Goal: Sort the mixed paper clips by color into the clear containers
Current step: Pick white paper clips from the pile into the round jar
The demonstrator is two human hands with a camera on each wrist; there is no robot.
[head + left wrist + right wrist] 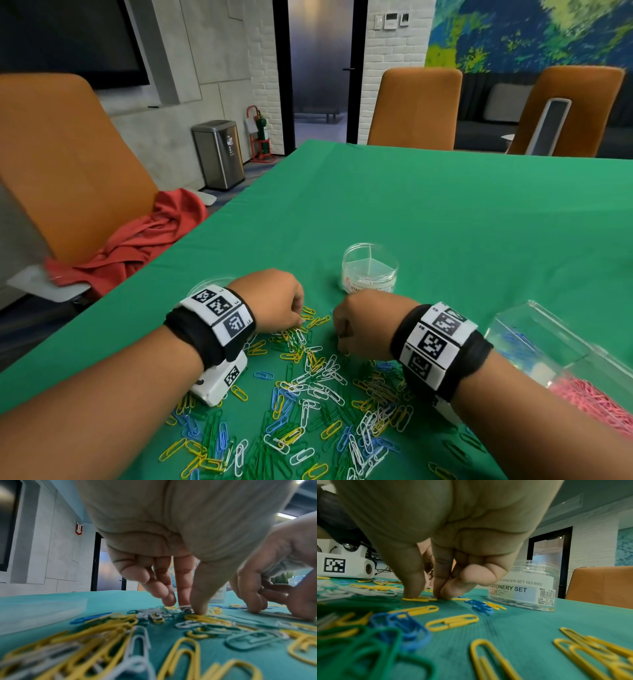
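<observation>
Round divided jar (370, 270) at 12 o'clock of clip pile (308, 394): few clips at bottom, right wrist view only. Rectangular box (561, 363) at 3: pink, blue clips. Left hand (270, 301) fingertips on clips; right hand (363, 329) pinching yellow clip (418, 599).

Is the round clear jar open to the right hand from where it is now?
Probably yes. The round jar stands just beyond the right hand, lid off, with only bare green cloth between them; that hand is busy at a yellow clip.
</observation>
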